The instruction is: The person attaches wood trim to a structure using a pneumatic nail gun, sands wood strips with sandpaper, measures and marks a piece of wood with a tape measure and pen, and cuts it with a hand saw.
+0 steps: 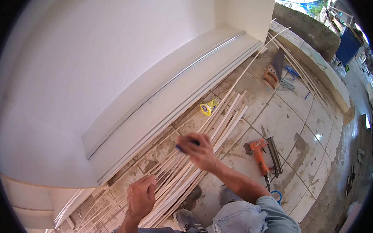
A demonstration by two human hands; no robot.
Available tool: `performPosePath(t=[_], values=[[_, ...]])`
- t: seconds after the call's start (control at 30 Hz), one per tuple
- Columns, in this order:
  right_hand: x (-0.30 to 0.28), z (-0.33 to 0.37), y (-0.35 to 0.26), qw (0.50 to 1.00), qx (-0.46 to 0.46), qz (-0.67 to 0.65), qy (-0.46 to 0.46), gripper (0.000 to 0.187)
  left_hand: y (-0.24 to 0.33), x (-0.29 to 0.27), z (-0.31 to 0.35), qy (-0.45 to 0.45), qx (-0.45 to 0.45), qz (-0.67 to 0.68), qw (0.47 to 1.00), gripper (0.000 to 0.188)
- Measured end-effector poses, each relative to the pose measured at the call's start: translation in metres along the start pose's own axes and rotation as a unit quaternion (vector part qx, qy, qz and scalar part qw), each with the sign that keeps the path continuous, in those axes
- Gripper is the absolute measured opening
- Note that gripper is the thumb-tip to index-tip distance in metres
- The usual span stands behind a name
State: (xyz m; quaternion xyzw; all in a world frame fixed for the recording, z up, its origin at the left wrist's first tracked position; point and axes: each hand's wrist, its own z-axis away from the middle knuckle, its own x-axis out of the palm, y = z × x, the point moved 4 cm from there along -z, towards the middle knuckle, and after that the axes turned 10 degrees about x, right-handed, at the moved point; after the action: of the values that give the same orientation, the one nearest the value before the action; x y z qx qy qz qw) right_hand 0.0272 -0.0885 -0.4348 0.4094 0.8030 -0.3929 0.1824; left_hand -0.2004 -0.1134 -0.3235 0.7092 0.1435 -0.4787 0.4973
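Observation:
My right hand [202, 154] is raised over a bundle of long, thin pale strips [184, 170], its fingers closed round a small dark blue object [180, 148]. Fingers and blur cover most of that object, so its kind does not show. Lower and to the left, my left hand [141, 196] hovers at the bundle's left side with fingers curled in. Whatever it may pinch is hidden. Beyond the hands, a white cabinet [166, 103] with metal tracks along its edge lies on the left.
An orange nail gun [259, 155] with a blue hose lies to the right on dirty tiles [286, 108]. A yellow-rimmed cup [207, 107] sits beside the cabinet. Farther off are a handsaw [273, 72], a blue-handled tool [291, 71] and more strips along a low ledge [321, 72].

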Motion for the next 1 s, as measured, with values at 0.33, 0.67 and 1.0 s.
performPosePath(t=[0.33, 0.67, 1.0], values=[[0.007, 0.007, 0.057, 0.994, 0.088, -0.037, 0.056, 0.037, -0.002, 0.004, 0.004, 0.012, 0.016, 0.007, 1.000, 0.016], [-0.018, 0.014, 0.192, 0.978, 0.083, 0.186, 0.039, 0.032, 0.004, -0.018, 0.011, -0.010, 0.001, -0.032, 0.999, 0.017], [-0.010, 0.003, 0.016, 0.998, -0.050, 0.035, 0.012, 0.041, -0.003, -0.009, 0.001, -0.014, -0.003, -0.003, 1.000, 0.013]])
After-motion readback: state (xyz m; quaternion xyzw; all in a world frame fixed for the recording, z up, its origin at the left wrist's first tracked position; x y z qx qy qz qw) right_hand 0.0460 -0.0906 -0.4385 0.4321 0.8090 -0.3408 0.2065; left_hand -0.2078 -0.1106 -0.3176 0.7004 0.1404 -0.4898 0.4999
